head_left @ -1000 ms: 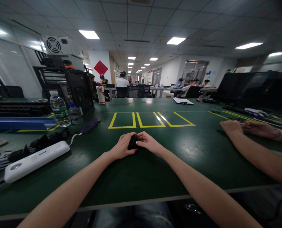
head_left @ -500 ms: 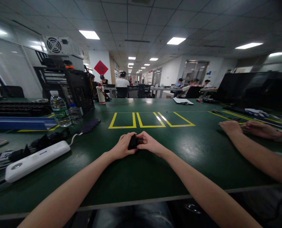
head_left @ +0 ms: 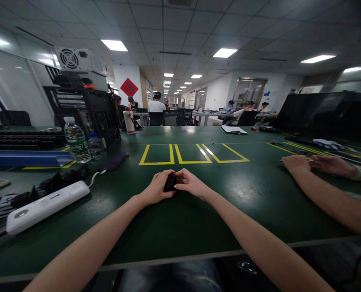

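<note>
A small black object (head_left: 170, 182) is held between both of my hands, low over the green table (head_left: 229, 202) and just short of the yellow taped boxes (head_left: 192, 154). My left hand (head_left: 156, 188) curls round its left side with fingers closed. My right hand (head_left: 190, 183) pinches its right side, thumb and fingertips pressed on it. What the object is stays too small and covered to tell.
A white power strip (head_left: 45, 206) with dark plugs and cables lies at left. Two water bottles (head_left: 76, 140) stand before a black computer chassis (head_left: 92, 109). A co-worker's forearms and hands (head_left: 317, 166) rest at right beside dark monitors (head_left: 320, 111). People sit at far desks.
</note>
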### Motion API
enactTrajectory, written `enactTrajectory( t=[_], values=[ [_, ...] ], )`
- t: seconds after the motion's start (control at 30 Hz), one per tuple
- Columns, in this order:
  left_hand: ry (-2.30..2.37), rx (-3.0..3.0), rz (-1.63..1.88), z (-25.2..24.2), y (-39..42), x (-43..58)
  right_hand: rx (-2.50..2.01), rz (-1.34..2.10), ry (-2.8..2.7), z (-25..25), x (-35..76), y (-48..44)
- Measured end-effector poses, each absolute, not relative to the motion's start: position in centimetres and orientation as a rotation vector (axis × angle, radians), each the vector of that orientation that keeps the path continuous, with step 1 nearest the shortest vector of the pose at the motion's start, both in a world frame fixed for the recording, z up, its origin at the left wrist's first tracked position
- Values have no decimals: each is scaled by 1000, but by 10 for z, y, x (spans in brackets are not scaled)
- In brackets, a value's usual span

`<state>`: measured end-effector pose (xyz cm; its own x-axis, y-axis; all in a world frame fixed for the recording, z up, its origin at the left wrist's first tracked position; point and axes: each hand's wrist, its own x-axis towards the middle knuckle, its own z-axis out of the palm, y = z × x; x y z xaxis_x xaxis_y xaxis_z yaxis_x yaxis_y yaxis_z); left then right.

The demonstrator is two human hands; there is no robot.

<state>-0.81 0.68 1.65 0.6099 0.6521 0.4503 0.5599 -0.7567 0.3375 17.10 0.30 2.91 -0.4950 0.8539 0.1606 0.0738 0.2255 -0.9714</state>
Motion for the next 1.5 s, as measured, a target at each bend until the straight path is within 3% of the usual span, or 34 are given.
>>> enactTrajectory(
  t=[0.57, 1.03, 1.5],
  values=[
    [1027, 2667, 861, 15, 9, -7, -1120, 779, -1977, 15, 167, 3],
    [1246, 2221, 769, 2, 40, -4, -1411, 752, -2019, 20, 185, 7],
    [1318, 2330, 738, 11, 32, 2, -1326, 681, -2085, 14, 189, 20]
  ],
)
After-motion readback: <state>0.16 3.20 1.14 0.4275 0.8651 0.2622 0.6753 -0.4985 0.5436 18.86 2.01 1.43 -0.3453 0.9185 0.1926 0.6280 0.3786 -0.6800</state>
